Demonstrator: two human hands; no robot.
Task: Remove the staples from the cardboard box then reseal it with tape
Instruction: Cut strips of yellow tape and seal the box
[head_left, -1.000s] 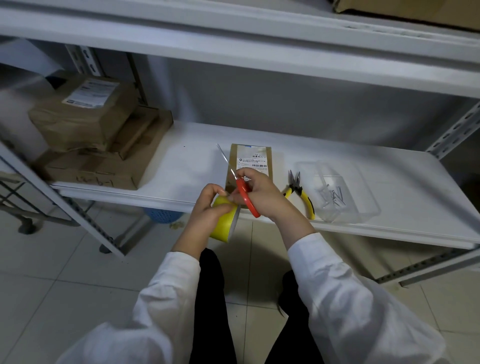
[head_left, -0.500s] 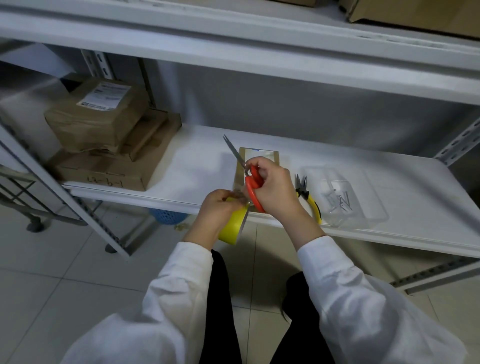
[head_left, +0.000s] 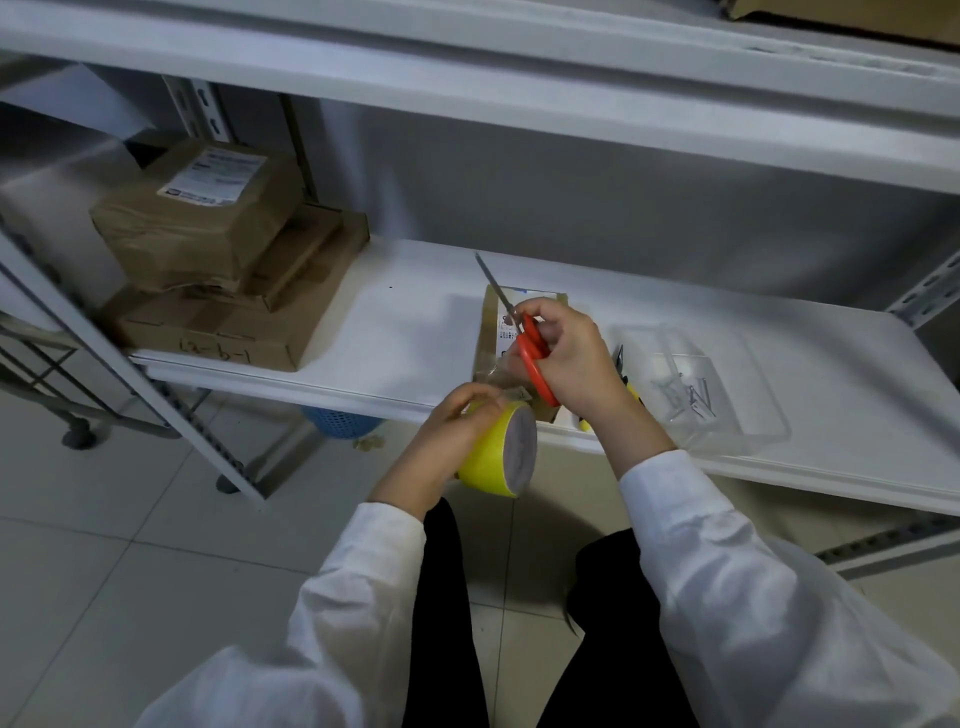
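A small flat cardboard box (head_left: 491, 325) with a white label lies on the white shelf (head_left: 415, 332), mostly hidden behind my hands. My left hand (head_left: 457, 421) grips a yellow roll of tape (head_left: 501, 457) just in front of the shelf edge, below the box. A clear strip of tape (head_left: 496, 371) stretches from the roll up toward my right hand. My right hand (head_left: 566, 358) holds red-handled scissors (head_left: 532, 358), blades closed and pointing up and to the left over the box.
Yellow-handled pliers (head_left: 621, 364) lie right of my right hand, partly hidden. A clear plastic tray (head_left: 727, 410) with several staples sits further right. Stacked brown cartons (head_left: 218, 291) fill the shelf's left end. A blue basket (head_left: 337, 423) stands on the tiled floor under the shelf.
My right hand lifted the scissors away from the roll and up over the box. The tape roll in my left hand dropped slightly and turned its side face toward me.
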